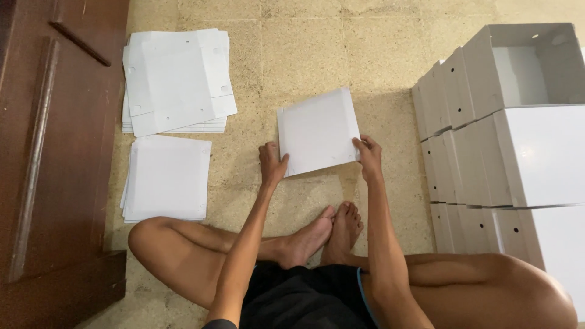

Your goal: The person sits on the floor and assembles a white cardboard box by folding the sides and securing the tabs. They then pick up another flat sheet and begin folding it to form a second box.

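White card sheet (318,131) between both grips

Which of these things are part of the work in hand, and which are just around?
In use: white cardboard sheet, held by left hand and right hand; flat sheet stacks; folded white boxes.
Just around: wooden door, stone floor.

The white sheet (318,132) looks like thin, smooth, matt cardboard, as do the 2 stacks (173,85) beside it and the folded boxes (487,122). The floor (304,55) is rough, speckled stone tile; the door (55,152) is dark, faintly glossy wood.
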